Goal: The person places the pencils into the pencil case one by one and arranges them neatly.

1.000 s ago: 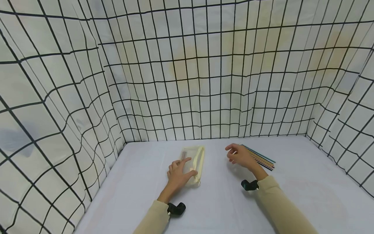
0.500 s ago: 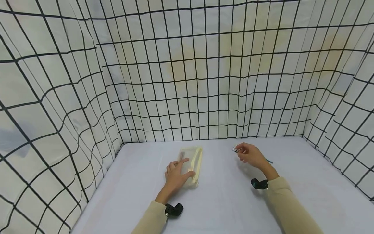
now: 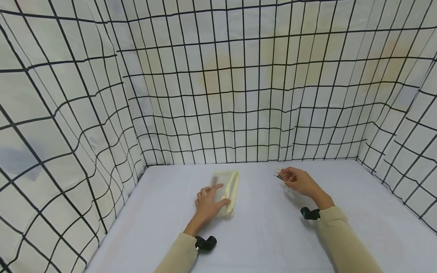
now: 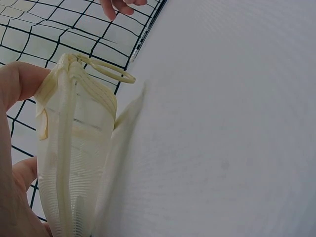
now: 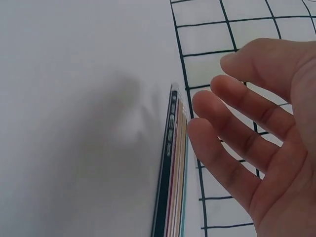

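In the head view a pale yellow see-through mesh pouch (image 3: 225,177) with a zip lies left of centre on the table. My left hand (image 3: 206,206) rests on it, thumb and fingers spread across its top. In the left wrist view the zip and a small loop (image 4: 118,76) show at the pouch's end. My right hand (image 3: 302,184) hovers over a bundle of slim pencils (image 5: 170,173) laid side by side, dark, red, yellow and teal. Its fingers are loosely bent, with the fingertips right beside the pencils and nothing between them and the thumb. In the head view the hand covers most of the bundle.
The white table (image 3: 252,235) is bordered at the back and sides by a black grid net (image 3: 246,113) over white sheeting. A black wrist camera (image 3: 206,243) sits at the left sleeve, and another camera (image 3: 310,213) at the right one.
My right hand has moved right, from the left side of the pencils to over them, hiding most of the bundle. The left hand stays on the pouch.
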`<action>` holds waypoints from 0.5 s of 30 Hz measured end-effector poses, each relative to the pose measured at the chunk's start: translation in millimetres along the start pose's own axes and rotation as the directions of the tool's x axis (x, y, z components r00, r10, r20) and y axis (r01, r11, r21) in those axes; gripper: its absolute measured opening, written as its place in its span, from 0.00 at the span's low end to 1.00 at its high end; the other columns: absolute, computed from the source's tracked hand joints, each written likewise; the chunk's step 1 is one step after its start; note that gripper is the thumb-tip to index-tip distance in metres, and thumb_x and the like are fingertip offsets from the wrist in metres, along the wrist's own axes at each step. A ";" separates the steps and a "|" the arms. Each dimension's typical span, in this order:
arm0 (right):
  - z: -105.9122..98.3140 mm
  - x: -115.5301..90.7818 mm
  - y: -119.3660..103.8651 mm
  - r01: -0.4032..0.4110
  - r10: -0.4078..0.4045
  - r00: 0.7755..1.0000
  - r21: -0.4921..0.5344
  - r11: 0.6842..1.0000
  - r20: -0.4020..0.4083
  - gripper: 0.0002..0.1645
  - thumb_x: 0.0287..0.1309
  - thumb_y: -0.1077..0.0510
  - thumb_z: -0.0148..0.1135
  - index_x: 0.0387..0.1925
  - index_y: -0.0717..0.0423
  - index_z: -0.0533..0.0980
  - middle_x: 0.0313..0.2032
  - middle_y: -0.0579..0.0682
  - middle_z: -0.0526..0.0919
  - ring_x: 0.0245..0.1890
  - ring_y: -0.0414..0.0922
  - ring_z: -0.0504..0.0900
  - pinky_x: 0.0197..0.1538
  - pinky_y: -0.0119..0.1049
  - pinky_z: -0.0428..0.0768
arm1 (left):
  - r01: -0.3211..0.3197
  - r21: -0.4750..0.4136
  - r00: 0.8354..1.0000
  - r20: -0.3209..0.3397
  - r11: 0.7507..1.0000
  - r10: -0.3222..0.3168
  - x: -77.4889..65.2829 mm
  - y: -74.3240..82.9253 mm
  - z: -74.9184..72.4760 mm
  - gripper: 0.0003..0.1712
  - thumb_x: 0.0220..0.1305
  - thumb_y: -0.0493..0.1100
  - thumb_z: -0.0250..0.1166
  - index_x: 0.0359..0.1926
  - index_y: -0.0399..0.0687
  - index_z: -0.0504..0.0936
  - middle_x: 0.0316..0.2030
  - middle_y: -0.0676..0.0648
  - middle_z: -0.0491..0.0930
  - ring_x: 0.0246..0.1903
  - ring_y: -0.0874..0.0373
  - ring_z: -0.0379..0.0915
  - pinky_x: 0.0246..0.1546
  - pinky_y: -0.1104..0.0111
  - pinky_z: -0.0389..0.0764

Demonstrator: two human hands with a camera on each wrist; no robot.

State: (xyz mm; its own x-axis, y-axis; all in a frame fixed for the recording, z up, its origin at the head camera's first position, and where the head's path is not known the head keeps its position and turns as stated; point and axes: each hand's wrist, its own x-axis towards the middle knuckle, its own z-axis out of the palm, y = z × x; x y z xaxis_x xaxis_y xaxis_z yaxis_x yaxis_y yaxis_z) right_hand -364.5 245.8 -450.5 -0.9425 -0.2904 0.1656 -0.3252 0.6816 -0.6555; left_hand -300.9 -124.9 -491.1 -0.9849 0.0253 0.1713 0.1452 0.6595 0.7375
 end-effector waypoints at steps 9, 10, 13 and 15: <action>-10.7 -6.8 8.7 -0.020 0.023 0.999 -0.091 0.996 0.034 0.26 0.62 0.65 0.64 0.62 0.58 0.75 0.47 0.57 0.83 0.37 0.45 0.78 0.35 0.37 0.76 | -0.003 -0.019 1.000 -0.004 1.000 0.003 -1.9 0.7 -1.4 0.40 0.53 0.61 0.70 0.69 0.62 0.75 0.66 0.32 0.62 0.65 0.38 0.54 0.62 0.38 0.53; -12.0 -7.2 9.2 -0.023 0.027 0.999 -0.102 0.995 0.038 0.27 0.61 0.64 0.64 0.62 0.58 0.75 0.47 0.57 0.83 0.37 0.45 0.78 0.35 0.37 0.76 | -0.005 -0.019 1.000 -0.006 1.000 0.005 -1.5 0.4 -0.9 0.40 0.54 0.61 0.69 0.69 0.62 0.75 0.66 0.32 0.62 0.65 0.38 0.54 0.62 0.38 0.54; -14.9 -7.6 12.3 -0.034 0.040 0.998 -0.132 0.991 0.045 0.28 0.61 0.64 0.65 0.63 0.58 0.74 0.47 0.57 0.83 0.36 0.45 0.78 0.34 0.36 0.75 | -0.004 -0.020 1.000 -0.004 1.000 0.004 -0.7 0.0 0.0 0.40 0.54 0.62 0.69 0.69 0.62 0.75 0.66 0.33 0.62 0.65 0.38 0.54 0.63 0.39 0.53; -16.0 -7.7 15.0 -0.047 0.055 0.997 -0.145 0.988 0.047 0.29 0.60 0.64 0.65 0.63 0.58 0.74 0.47 0.57 0.83 0.35 0.44 0.77 0.34 0.36 0.75 | -0.009 -0.022 1.000 -0.007 1.000 0.009 -0.3 -0.2 0.4 0.40 0.54 0.62 0.69 0.69 0.62 0.75 0.66 0.33 0.62 0.65 0.37 0.54 0.63 0.38 0.53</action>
State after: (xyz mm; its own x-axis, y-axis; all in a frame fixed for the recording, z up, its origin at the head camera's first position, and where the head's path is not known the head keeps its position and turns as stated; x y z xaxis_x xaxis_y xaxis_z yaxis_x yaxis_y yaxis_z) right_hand -363.4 269.0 -449.8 -0.9541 -0.2842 0.0943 -0.2880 0.7845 -0.5492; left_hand -300.7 -124.7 -491.5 -0.9829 0.0259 0.1821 0.1559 0.6424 0.7504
